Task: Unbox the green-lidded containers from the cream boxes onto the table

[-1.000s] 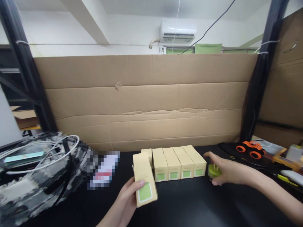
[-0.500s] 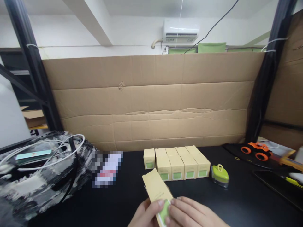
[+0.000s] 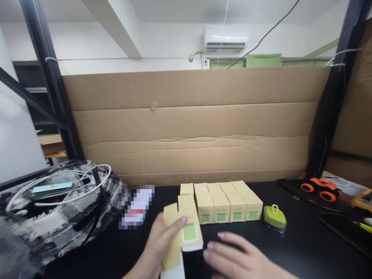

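Observation:
My left hand [image 3: 162,236] grips a pale yellow carton [image 3: 187,209], its thumb lying across the front panel. The carton's front and a side panel spread at an angle, with white inner board showing at the lower end; a green label window marks the front. Just to the right, my right hand [image 3: 235,255] hovers with fingers stretched and slightly apart, not touching the carton. Behind them stands a block of matching yellow boxes [image 3: 222,201], green labels facing me. One more yellow box [image 3: 186,188] sits at the block's left, partly hidden by the held carton.
A lime-green container with a loop [image 3: 274,219] stands right of the boxes. Farther right is an orange toy car [image 3: 321,188]. On the left lie a grey-black patterned bag [image 3: 55,221] with white cables and a blurred-out item [image 3: 136,207]. A cardboard wall [image 3: 197,124] closes off the back.
The carton has swung more upright and opened out, showing its side panel and white inner board. My right hand has let go and moved right. The view has shifted slightly.

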Demonstrator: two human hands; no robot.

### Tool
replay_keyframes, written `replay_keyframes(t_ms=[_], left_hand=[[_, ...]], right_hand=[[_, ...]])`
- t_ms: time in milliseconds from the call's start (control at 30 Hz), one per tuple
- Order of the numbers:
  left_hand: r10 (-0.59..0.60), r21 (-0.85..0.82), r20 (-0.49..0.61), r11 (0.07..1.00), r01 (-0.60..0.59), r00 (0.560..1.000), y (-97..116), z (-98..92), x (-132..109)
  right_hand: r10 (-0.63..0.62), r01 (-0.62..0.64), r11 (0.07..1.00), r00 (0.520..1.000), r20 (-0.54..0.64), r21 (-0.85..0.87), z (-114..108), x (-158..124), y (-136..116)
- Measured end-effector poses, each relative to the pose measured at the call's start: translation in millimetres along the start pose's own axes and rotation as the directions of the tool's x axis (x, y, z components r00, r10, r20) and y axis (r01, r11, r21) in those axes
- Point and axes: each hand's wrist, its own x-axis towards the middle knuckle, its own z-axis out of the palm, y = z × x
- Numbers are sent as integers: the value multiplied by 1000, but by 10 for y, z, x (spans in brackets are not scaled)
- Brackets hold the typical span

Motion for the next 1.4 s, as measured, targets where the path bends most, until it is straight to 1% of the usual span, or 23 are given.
replay_keyframes(t_ms=[33,67,100,133,200,300,367,433,467,533,667,733,833,900,1000,1067,1133,1200,1233,1300,1333,1367,1400], left_hand=[[80,69,-23,995,-79,996,38,-70,72],[148,123,-57,983,-140,987,64,-149,153],[196,165,-98,970,-179,976,81,-232,241],[240,205,-143,956,-208,960,91,-315,333],[323,293,-199,920,-258,925,105,-460,518],[427,442,-216,845,-302,878,158,-578,776],[453,530,-189,794,-298,872,217,-586,931],[448,608,-140,742,-281,883,269,-561,1066],[443,645,-114,714,-273,889,286,-543,1122],[432,713,-65,650,-261,900,291,-505,1206],[409,847,18,478,-231,912,213,-431,1255],[394,907,41,370,-199,918,161,-394,1232],[343,961,85,219,-167,935,106,-341,1179],[288,973,133,146,-181,948,102,-312,1158],[247,971,199,83,-225,948,181,-291,1155],[284,965,228,62,-255,931,291,-284,1130],[358,954,257,55,-295,898,408,-265,1030],[428,930,304,61,-363,851,474,-222,822],[445,907,344,68,-415,827,471,-191,681],[433,837,456,90,-540,778,381,-119,368],[398,773,535,124,-622,745,300,-83,218],[339,651,636,249,-718,694,203,-49,88],[292,577,678,357,-735,675,100,-22,-14]], right_hand=[[77,-77,997,997,13,17,-5,65,83],[187,-188,982,982,27,35,6,145,186],[334,-340,939,938,87,54,36,236,306],[436,-445,895,889,138,39,86,337,440],[536,-549,836,821,197,13,237,542,720],[596,-638,770,723,349,8,516,806,1076],[596,-671,741,671,441,21,660,925,1220],[592,-695,717,644,485,47,711,992,1287],[598,-705,706,641,481,63,692,1006,1298],[634,-724,684,654,413,96,565,995,1285],[702,-729,651,685,195,212,105,849,1147],[696,-705,646,701,154,293,-103,739,1017],[663,-675,624,724,191,395,-263,548,745],[641,-670,603,730,237,433,-269,409,535],[618,-681,584,726,303,441,-217,207,262],[610,-701,564,710,352,436,-192,100,148],[616,-720,540,691,378,435,-189,28,91],[631,-726,530,683,368,438,-195,-11,70],[640,-729,526,679,359,438,-195,-22,64],[653,-732,513,672,350,449,-179,-37,46],[653,-730,502,672,349,465,-160,-45,31],[653,-725,492,674,346,482,-134,-57,12],[652,-718,489,678,338,496,-101,-74,-11]])
